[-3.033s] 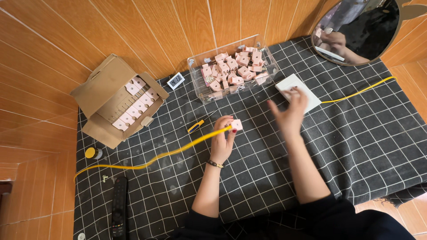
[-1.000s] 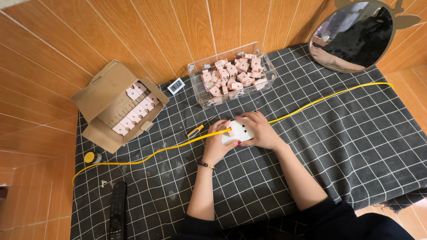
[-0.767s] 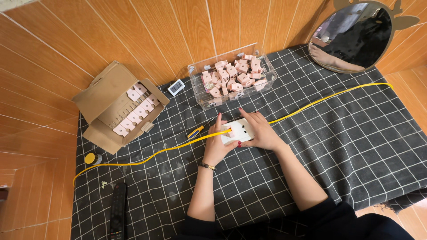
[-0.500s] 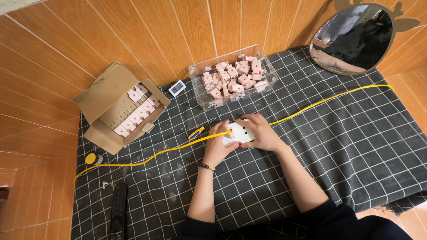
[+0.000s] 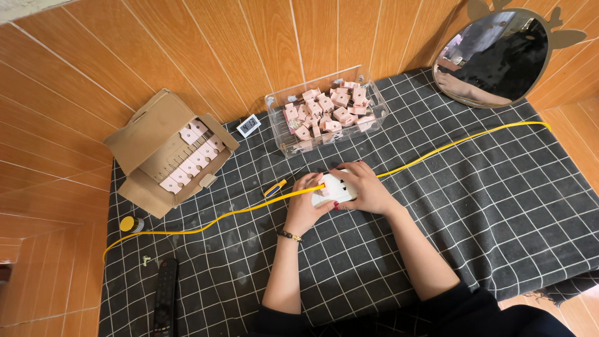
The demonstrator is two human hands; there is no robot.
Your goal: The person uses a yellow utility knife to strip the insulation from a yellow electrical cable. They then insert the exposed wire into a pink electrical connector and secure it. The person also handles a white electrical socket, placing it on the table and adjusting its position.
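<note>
Both your hands are clamped on the white socket block (image 5: 334, 189), just in front of the clear tub (image 5: 327, 112) of pink parts: left hand (image 5: 306, 203) pinching the end where the yellow cable (image 5: 237, 215) meets it, right hand (image 5: 368, 187) curled over the top. Careful, I'd say a tug on that long cable, trailing away from the tub both ways across the checked cloth (image 5: 499, 206), could twist the block out of your grip. The block looks small, smooth and rounded, mostly hidden under your fingers.

both hands (image 5: 337, 196) on white socket plate (image 5: 334, 188)
</note>
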